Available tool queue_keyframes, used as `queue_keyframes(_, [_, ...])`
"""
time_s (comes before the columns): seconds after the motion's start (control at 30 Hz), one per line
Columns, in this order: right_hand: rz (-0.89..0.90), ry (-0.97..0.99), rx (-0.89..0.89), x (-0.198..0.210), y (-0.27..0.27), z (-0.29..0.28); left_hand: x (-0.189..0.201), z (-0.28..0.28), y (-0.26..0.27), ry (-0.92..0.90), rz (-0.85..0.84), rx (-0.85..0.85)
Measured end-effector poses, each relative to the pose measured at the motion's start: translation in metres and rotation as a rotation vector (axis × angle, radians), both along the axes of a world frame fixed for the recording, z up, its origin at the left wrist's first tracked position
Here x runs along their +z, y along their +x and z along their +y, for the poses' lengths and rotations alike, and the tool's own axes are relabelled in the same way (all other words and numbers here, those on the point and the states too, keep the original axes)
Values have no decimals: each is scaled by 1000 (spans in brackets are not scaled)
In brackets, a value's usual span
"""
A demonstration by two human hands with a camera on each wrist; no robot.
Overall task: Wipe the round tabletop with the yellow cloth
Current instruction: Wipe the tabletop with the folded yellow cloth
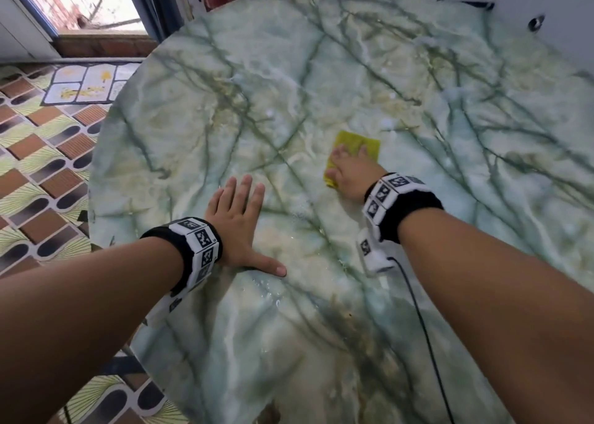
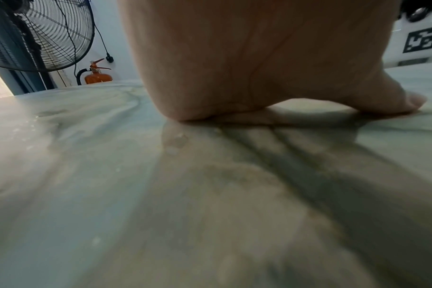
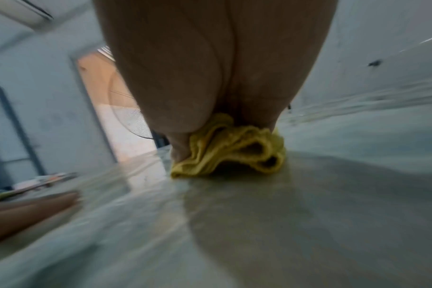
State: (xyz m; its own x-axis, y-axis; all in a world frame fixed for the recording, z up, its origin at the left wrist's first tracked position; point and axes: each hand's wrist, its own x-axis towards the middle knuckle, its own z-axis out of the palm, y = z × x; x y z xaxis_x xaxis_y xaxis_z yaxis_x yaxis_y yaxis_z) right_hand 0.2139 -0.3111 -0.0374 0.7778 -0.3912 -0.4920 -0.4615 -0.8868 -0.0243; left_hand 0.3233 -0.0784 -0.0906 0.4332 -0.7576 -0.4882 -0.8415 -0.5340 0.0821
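The round tabletop is pale green marble with dark veins and wet streaks. A folded yellow cloth lies near its middle under my right hand, whose straight fingers press it flat onto the stone. In the right wrist view the cloth bunches beneath the palm, and the picture is blurred. My left hand lies flat on the tabletop to the left of the cloth, fingers spread and thumb out. In the left wrist view its palm and thumb rest on the marble.
A patterned tile floor lies beyond the table's left edge, with a doorway at the far left. A black fan and an orange fire extinguisher stand behind the table. A black cable hangs from my right wrist.
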Motion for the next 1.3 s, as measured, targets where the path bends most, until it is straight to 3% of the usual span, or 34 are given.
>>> queue_keyframes(0.13, [-65,202,173,-10,-11,67,2,1,2,25,5,-26])
queue_keyframes(0.2, [-53,312,214,-16,-37,66,3,1,2,32,12,-37])
queue_keyframes(0.37, [-43,157,-90,-13,-41,-18,4,-1,3,35,12,-35])
queue_keyframes(0.5, [-184,112,-160,-9,-5,10,3,0,2,39,20,-32])
queue_keyframes(0.57, [-174,158,-18,-11,-7,60,4,0,2,46,13,-34])
queue_keyframes(0.63, [-123,202,246,-12,-30,101,5,0,3,55,11,-47])
queue_keyframes(0.7, [-82,295,326,-15,-62,99,6,1,3,56,20,-51])
queue_keyframes(0.8, [-70,292,89,-13,-88,40,6,-1,5,44,15,-55])
queue_keyframes(0.87, [-53,215,-89,-5,-79,6,7,-1,3,55,19,-51])
queue_keyframes(0.93, [-45,112,-137,2,-54,-1,5,-1,2,46,9,-42])
queue_keyframes(1.03, [-78,57,-21,0,-22,34,5,0,2,30,-7,-35])
queue_keyframes(1.17, [-106,256,177,-16,-53,99,3,0,3,36,-5,-40])
queue_keyframes(1.23, [-76,287,250,-20,-86,97,3,1,3,33,-3,-38])
queue_keyframes(1.3, [-37,304,148,-17,-111,63,3,1,3,27,-3,-41])
